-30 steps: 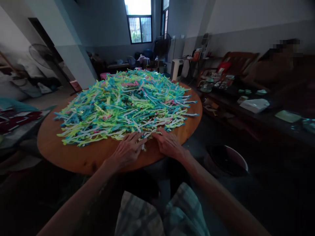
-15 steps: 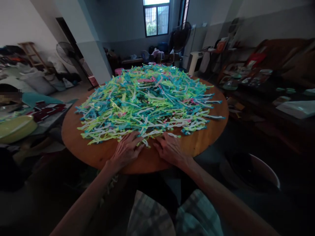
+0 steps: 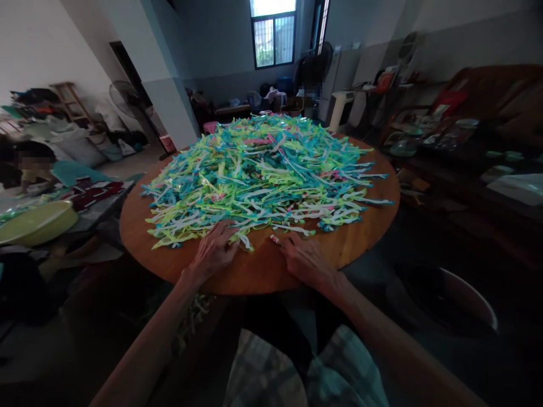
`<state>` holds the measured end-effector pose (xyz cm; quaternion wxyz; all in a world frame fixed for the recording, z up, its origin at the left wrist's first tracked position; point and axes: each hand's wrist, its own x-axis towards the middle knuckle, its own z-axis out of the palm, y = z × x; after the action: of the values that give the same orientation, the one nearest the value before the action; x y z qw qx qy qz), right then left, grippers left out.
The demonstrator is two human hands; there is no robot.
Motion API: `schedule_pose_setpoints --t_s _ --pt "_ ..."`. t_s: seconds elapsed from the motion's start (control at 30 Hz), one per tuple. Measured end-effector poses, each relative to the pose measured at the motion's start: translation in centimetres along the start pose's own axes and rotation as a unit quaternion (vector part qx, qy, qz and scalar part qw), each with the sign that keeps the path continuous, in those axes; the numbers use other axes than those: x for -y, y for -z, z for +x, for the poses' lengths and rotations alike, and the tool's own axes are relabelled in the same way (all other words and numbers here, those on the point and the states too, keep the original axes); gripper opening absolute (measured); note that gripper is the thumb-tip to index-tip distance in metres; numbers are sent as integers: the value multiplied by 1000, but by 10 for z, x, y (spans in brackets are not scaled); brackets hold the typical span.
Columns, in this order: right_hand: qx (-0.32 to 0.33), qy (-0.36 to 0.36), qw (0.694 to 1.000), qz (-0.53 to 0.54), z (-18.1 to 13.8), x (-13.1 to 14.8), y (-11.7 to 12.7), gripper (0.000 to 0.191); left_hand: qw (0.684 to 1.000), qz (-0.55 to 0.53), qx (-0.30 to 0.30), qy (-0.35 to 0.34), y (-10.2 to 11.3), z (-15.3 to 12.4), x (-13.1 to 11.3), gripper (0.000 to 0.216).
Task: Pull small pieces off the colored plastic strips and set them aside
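The heap of thin knotted strips [image 3: 263,169], mostly lime, blue and white with a few pinks, fills the middle of the frame from where I stand, mounded on a round wooden table [image 3: 254,277] and thinning to loose ends at its near edge. The left hand [image 3: 215,247] is at that edge, just below the centre of the frame, its fingers bent and close together, the tips among the front strips; I cannot tell whether they grip one. A white-and-lime strip end [image 3: 246,243] lies just beside its thumb. The right hand [image 3: 306,259], a little further right, rests low over the bare wood, thumb and forefinger drawn narrow on a small white-and-red piece [image 3: 275,239], just clear of the heap. Checked cloth [image 3: 265,373] covers the person's lap at the bottom of the frame. At the left of the frame, a yellow basin [image 3: 38,223] sits near another person [image 3: 34,161] bending forward; a standing fan [image 3: 127,102] is at upper left, a barred window [image 3: 275,39] at top centre, and a dark bucket [image 3: 470,285] at lower right
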<state>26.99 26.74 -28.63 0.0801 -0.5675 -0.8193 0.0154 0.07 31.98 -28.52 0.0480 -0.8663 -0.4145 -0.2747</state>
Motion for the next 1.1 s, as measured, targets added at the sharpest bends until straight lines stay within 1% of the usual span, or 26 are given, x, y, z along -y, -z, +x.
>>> schedule_pose_setpoints --t_s 0.07,0.1,0.2,0.3,0.4,0.47,0.53,0.6,0.67,0.73,0.87,0.97,1.03,1.1 --pt "-16 -27 999 19 -5 -2 -1 41 999 32 -3 6 3 4 -10 34" --pt "-23 -37 999 25 -4 -1 -1 43 999 51 5 7 5 9 -16 34" --pt "-35 -48 998 24 8 1 -2 39 992 109 62 0 3 30 -34 28" --pt "-47 -21 998 20 20 0 -1 33 978 175 114 -5 -5 54 -47 19" --pt "-67 7 997 33 19 -5 -2 29 964 231 127 -25 -15 69 -50 11" --pt "-99 7 992 74 13 -10 -5 27 959 251 122 -52 -19 72 -49 15" --pt "-142 5 980 140 7 -14 -9 27 957 254 119 -81 -18 70 -48 18" --pt "-185 10 960 211 3 -18 -14 26 958 239 114 -108 -12 65 -49 19" --pt "-210 19 940 268 0 -22 -17 23 962 210 107 -136 -2 56 -53 19" --pt "-210 27 923 321 -3 -26 -17 20 966 176 110 -156 9 46 -60 20" --pt "-172 58 890 419 -12 -30 -11 19 960 141 175 -168 22 24 -78 23" --pt "-134 79 886 437 -17 -31 -5 19 953 148 222 -145 21 18 -92 24" --pt "-116 88 888 435 -17 -31 -2 19 952 157 233 -119 17 20 -100 28" --pt "-101 94 892 431 -15 -31 0 20 954 166 230 -102 10 24 -107 32"
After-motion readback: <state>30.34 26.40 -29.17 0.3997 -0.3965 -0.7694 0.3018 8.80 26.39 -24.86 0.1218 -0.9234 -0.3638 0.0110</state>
